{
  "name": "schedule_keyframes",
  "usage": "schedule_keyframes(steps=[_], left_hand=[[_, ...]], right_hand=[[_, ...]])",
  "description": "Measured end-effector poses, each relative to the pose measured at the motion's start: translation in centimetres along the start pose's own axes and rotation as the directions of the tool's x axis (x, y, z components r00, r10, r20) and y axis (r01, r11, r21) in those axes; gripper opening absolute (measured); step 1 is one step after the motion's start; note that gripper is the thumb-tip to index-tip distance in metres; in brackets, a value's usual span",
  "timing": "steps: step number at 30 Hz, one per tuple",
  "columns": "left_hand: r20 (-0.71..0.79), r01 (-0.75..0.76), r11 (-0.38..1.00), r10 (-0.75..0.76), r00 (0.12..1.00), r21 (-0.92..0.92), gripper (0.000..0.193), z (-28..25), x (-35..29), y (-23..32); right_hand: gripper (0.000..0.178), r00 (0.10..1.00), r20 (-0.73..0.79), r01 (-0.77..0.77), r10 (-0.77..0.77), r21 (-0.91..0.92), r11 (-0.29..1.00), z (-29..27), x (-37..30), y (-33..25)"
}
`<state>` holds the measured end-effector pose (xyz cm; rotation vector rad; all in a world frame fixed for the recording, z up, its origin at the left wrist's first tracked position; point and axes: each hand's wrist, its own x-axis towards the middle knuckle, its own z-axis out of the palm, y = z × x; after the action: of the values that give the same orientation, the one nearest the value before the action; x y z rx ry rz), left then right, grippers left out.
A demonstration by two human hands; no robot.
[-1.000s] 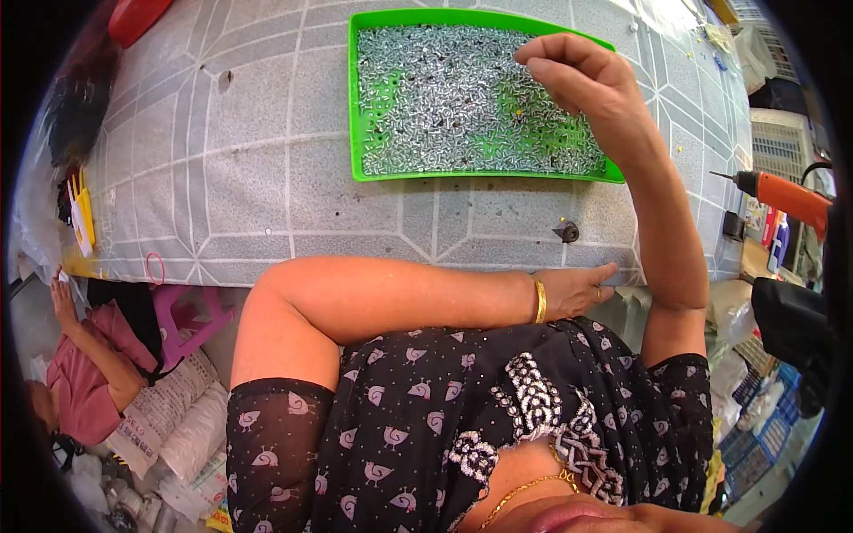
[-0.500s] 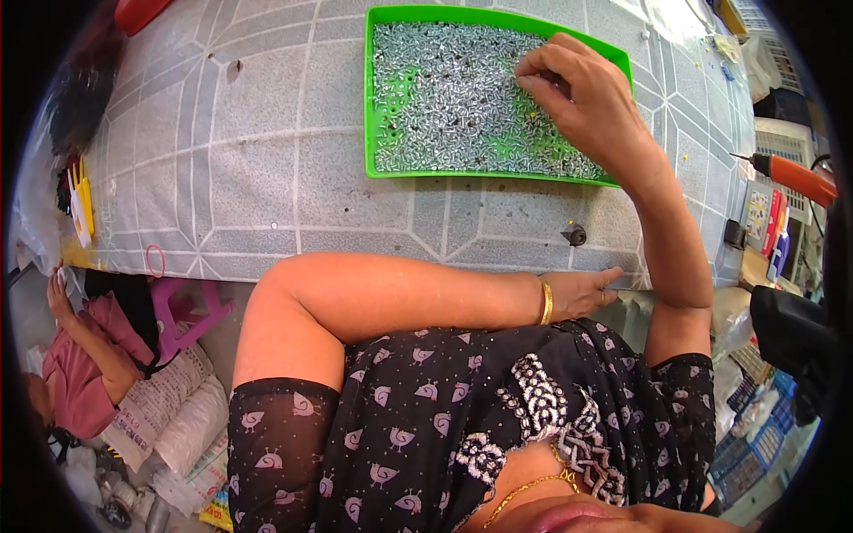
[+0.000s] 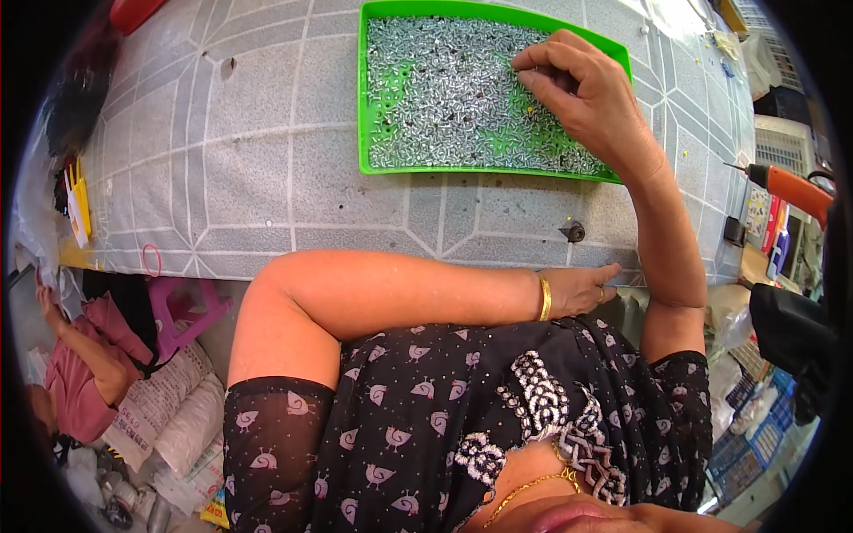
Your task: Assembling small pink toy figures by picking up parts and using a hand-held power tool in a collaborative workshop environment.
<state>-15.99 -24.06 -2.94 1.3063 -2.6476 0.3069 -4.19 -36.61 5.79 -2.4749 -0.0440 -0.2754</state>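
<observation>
A shallow bright green tray lies on the table, spread with a great many small silvery metal pieces shaped like short pins or screws. Over its right side is my right hand, fingers bent, with the thumb and index tips slightly apart just at the pieces. Nothing shows between those tips. A tiny yellow bit lies among the pieces below my thumb. My left hand rests at the table's near edge with its fingers stretched out, holding nothing. A small dark cone-shaped part lies on the table just beyond it.
A grey patterned cloth covers the table. An orange-handled tool with a thin tip is at the right, near a white basket. At the left are yellow-handled tools, a pink stool and another person in a pink top.
My right thumb and index tips have parted slightly over the pieces. The left hand has stayed in place. The view has shifted a little.
</observation>
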Motion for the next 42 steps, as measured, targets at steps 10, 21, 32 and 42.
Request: schedule_keyframes(steps=[10,21,32,42], left_hand=[[-0.041,0.023,0.999,-0.021,0.999,0.041,0.034,0.7,0.3,0.3],[-0.045,0.02,1.0,-0.02,0.999,0.003,0.033,0.7,0.2,0.3],[0.05,0.007,0.995,-0.013,0.999,0.102,0.034,-0.1,0.3,0.3],[-0.097,0.071,0.988,-0.057,0.994,0.14,0.033,1.9,0.5,1.0]], right_hand=[[0.014,0.997,0.019,-0.073,0.073,-0.003,0.997,-1.0,-0.6,0.3],[0.012,0.999,0.038,0.034,-0.031,-0.079,0.996,-0.2,-0.2,-0.2],[0.013,0.992,0.047,0.125,-0.116,-0.318,0.94,0.7,-0.4,-0.3],[0.021,0.877,0.426,-0.48,0.222,0.765,0.43,-2.9,0.8,-0.6]])
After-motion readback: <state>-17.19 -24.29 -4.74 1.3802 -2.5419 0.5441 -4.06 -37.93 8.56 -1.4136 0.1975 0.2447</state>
